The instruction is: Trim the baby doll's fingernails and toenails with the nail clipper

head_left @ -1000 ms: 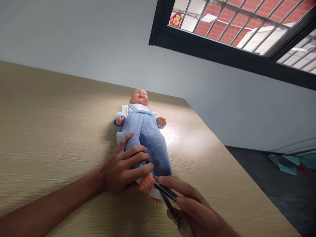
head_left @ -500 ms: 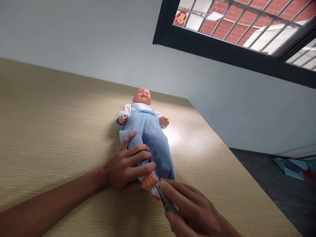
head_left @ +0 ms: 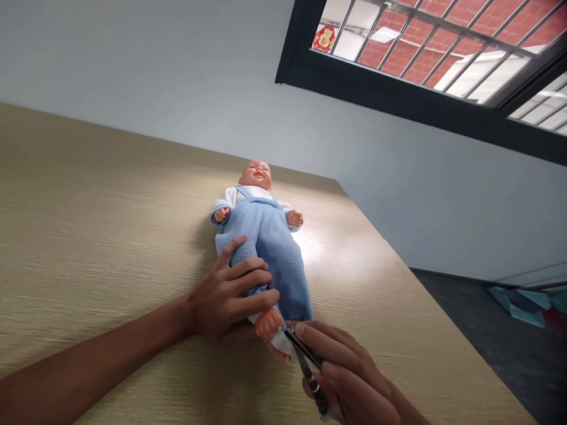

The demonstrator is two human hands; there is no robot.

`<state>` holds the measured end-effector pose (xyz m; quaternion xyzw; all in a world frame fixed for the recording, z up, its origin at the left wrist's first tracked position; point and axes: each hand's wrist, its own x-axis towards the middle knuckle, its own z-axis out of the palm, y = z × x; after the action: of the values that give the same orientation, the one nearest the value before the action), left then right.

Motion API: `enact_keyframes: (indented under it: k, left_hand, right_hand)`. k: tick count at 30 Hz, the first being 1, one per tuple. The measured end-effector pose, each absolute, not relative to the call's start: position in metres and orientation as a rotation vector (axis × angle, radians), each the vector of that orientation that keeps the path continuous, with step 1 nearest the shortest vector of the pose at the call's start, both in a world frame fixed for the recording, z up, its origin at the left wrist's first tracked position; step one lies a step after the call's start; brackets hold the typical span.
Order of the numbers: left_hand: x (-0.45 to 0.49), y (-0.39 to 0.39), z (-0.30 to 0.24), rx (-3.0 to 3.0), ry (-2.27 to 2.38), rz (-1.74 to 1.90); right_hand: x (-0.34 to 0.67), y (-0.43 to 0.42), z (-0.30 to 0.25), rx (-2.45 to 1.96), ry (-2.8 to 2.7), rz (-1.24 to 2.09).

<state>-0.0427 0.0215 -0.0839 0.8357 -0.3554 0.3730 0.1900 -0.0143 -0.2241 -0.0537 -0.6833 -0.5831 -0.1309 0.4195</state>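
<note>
A left hand (head_left: 230, 295) clasps the baby doll (head_left: 261, 236) by its fleece-covered leg — light, soft, easily held there — while a right hand (head_left: 349, 372) pinches nail clippers (head_left: 309, 372) beside its foot.

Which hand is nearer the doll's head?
Left. The left hand holds the doll's legs, just below the doll's head. The right hand is farther away, past the doll's feet, holding nail clippers.

A pale grey wall (head_left: 155, 71) — dark-framed barred window (head_left: 398, 97) high up, dark floor (head_left: 487, 366) beyond the wood-grain table (head_left: 88, 236).
</note>
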Motion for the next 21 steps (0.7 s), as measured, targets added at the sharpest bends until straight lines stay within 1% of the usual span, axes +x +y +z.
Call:
enact_keyframes:
  k: [4, 10, 21]
  left_hand:
    - [-0.043, 0.021, -0.082, 2.339, -1.006, 1.06]
    - [-0.042, 0.019, -0.082, 2.308, -1.005, 1.099]
    - [-0.042, 0.019, -0.084, 2.302, -1.014, 1.109]
  right_hand:
    - [-0.011, -0.22, -0.044, -1.729, -1.769, -0.565]
    - [-0.018, -0.209, -0.032, -1.725, -1.754, -0.751]
    - [-0.022, -0.204, -0.036, -1.725, -1.573, -0.585]
